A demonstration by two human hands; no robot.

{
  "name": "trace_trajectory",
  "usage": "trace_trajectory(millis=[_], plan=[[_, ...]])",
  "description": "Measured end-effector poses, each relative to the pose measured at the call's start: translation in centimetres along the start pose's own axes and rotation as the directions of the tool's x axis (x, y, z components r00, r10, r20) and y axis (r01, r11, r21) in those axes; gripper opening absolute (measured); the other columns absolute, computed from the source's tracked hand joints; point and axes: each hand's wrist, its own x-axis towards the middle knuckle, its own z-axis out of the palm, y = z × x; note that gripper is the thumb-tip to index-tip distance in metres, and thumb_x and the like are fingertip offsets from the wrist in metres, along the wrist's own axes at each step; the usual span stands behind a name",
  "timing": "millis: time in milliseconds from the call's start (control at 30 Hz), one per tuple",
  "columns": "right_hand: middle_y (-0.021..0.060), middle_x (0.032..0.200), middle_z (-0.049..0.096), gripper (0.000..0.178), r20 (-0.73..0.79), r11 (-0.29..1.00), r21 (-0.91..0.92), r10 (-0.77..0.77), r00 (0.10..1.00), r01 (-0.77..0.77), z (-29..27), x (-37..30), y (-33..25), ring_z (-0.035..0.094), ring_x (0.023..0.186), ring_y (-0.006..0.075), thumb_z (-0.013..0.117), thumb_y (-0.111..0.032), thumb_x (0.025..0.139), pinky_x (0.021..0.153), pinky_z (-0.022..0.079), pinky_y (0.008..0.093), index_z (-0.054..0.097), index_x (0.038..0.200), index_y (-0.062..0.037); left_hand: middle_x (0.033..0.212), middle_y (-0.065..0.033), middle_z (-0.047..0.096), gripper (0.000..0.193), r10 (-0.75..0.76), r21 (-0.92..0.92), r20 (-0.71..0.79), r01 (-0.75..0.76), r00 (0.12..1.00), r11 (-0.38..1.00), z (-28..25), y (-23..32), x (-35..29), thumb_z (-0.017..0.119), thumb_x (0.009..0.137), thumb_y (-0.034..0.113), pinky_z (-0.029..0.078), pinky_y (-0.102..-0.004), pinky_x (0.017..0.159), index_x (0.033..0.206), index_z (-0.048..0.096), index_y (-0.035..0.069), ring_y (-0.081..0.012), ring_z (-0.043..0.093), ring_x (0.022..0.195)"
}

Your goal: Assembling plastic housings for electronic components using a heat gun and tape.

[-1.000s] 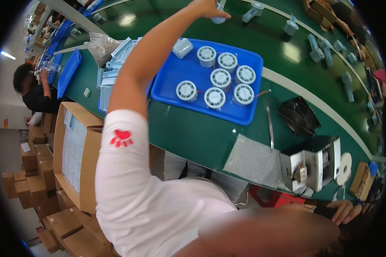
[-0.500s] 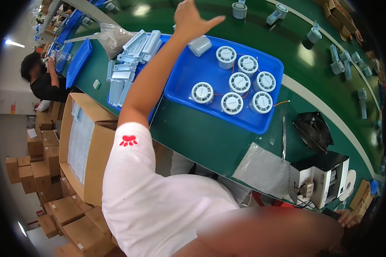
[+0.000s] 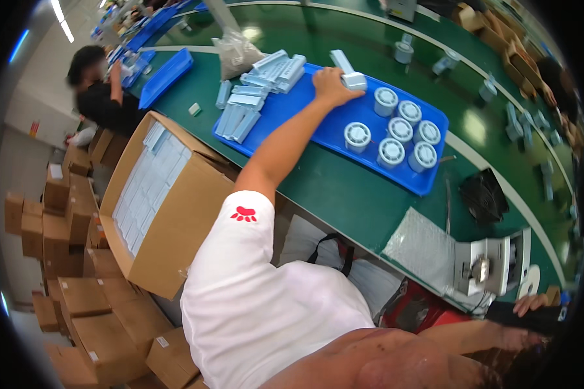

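My left hand (image 3: 334, 88), at the end of a bare arm with a white sleeve, is closed on a pale plastic part (image 3: 353, 80) at the far edge of the blue tray (image 3: 344, 155). A light-blue bar (image 3: 341, 61) sticks up behind that part; whether the two are joined I cannot tell. Several white round units with vented caps (image 3: 400, 129) stand in the tray, right of the hand. Long light-blue bars (image 3: 243, 113) are piled to its left. A bare forearm (image 3: 470, 336) at the lower right may be my right arm; its fingers cannot be made out.
Beyond the tray runs a green conveyor (image 3: 363, 45) carrying similar units. Right lie bubble wrap (image 3: 422, 243), a black fan (image 3: 483, 196) and a white-and-black machine (image 3: 493, 266). An open carton (image 3: 188, 214) stands left. A person in black (image 3: 104, 91) is farther left; another hand (image 3: 532, 303) shows right.
My left hand has come back from over the conveyor to the tray and closed on the pale part. A cylinder lying near the tray's far edge no longer shows there. The view has shifted.
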Motion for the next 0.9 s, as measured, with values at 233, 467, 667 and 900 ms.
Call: trace_trajectory(millis=[233,467,667,900], plan=[[0.0145,0.103,0.055,0.083,-0.263,0.996,-0.057,-0.082,0.961,0.069,-0.4,-0.2,-1.8,0.055,0.072,0.0197,0.064,-0.067,0.085,0.06,0.044,0.0303,0.048,0.12,0.0059,0.104,-0.0132,0.067,0.07,0.187,-0.33,0.051,-0.16,0.981,0.93,-8.5,1.6,-2.8,0.092,0.068,0.037,0.054,-0.0363,0.085,0.118,0.058,0.002,-0.0245,0.066,0.099],[0.0031,0.074,0.06,0.028,-0.218,0.577,-0.762,-0.657,0.722,0.294,9.0,8.1,2.1,0.057,0.055,0.0102,0.061,-0.034,0.102,0.049,0.047,0.024,0.059,0.105,-0.0071,0.114,-0.0104,0.064,0.066,0.621,-0.554,0.177,-0.444,0.764,0.704,-12.0,13.8,-17.0,0.094,0.063,0.015,0.05,-0.0354,0.094,0.119,0.06,0.003,-0.0251,0.064,0.107],[0.0002,0.069,0.059,0.023,-0.017,0.613,-0.652,-0.6,0.8,0.446,6.5,9.9,4.7,0.056,0.052,0.0081,0.063,-0.03,0.102,0.047,0.045,0.0234,0.061,0.105,-0.0064,0.119,-0.0132,0.064,0.064,0.722,-0.649,0.184,-0.469,0.667,0.599,-5.7,18.0,-25.5,0.091,0.058,0.005,0.054,-0.0385,0.089,0.115,0.062,0.006,-0.0343,0.065,0.105],[0.0026,0.072,0.06,0.025,-0.168,0.638,-0.696,-0.592,0.788,0.331,6.7,8.4,6.0,0.057,0.054,0.0088,0.062,-0.031,0.102,0.048,0.047,0.0235,0.058,0.109,-0.0065,0.122,-0.0119,0.063,0.065,0.725,-0.624,0.153,-0.503,0.672,0.598,-4.1,17.7,-28.2,0.091,0.06,0.007,0.057,-0.0392,0.084,0.119,0.063,0.007,-0.0339,0.066,0.105]])
